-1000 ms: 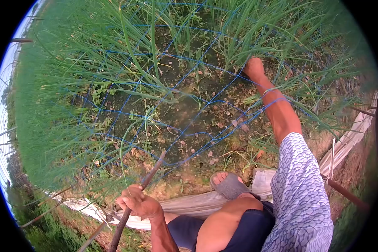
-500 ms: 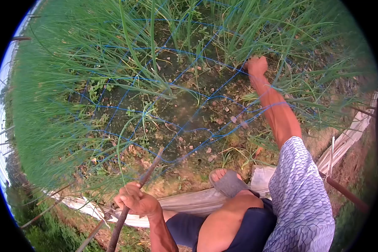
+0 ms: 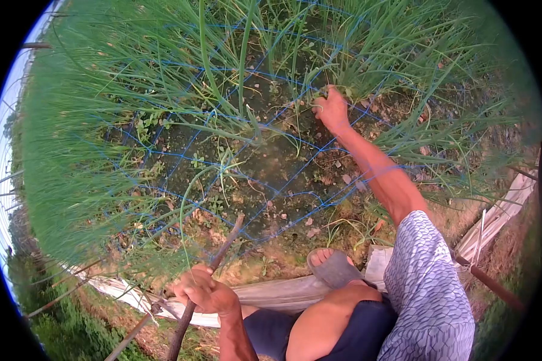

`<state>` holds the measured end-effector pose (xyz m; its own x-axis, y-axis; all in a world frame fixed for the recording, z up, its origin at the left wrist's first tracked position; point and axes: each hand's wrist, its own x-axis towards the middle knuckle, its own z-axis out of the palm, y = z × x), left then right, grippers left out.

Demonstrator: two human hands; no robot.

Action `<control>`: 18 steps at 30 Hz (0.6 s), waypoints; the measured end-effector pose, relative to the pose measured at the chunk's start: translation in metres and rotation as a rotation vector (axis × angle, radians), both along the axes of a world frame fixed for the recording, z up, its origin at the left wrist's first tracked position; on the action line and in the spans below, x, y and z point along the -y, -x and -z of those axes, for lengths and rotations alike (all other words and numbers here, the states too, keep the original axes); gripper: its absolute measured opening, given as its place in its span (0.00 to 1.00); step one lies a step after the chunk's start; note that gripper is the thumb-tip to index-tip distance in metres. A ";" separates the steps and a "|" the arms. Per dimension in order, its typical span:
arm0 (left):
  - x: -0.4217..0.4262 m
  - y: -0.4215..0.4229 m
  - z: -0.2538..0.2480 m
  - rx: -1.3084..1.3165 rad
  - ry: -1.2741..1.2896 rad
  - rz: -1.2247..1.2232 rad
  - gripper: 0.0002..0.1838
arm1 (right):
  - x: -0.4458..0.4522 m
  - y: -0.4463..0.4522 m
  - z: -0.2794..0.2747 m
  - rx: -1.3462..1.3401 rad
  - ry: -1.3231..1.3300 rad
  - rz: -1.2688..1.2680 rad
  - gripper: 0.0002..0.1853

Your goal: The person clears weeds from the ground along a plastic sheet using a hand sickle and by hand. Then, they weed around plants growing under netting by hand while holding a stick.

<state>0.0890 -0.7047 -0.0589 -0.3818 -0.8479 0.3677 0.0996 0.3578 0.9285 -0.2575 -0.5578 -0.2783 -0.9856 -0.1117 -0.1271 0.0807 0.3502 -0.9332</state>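
Observation:
My left hand [image 3: 205,293] is closed around a rough wooden stick [image 3: 226,243] that slants up over the bed's edge. A long green onion leaf [image 3: 183,216] hangs down close to its knuckles. Farther out, my right hand [image 3: 332,111] is low over the soil, reaching through the blue netting [image 3: 283,183]. Its fingers are bent together at a small leafy weed [image 3: 325,91] beside a clump of green onions [image 3: 358,66]. The fingertips are partly hidden by the hand and leaves.
Dense green onion stalks [image 3: 84,144] fill the left and far side. Pale sheeting [image 3: 277,293] edges the bed, with a sandalled foot [image 3: 334,269] on it. More sticks [image 3: 129,340] stand at lower left, and a brown pole [image 3: 497,286] lies at right.
My right hand has moved left across the soil, and green leaves now show at its fingertips. My left hand stays on the stick; the whole view has shifted slightly.

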 end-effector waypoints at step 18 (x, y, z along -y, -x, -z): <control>-0.002 0.006 -0.003 0.074 0.043 0.008 0.19 | 0.026 0.095 0.039 -0.348 -0.550 0.095 0.15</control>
<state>0.0833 -0.7026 -0.0561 -0.4162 -0.8289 0.3738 0.0343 0.3965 0.9174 -0.3529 -0.5835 -0.3170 -0.9818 -0.0315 0.1873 -0.1393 0.7898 -0.5974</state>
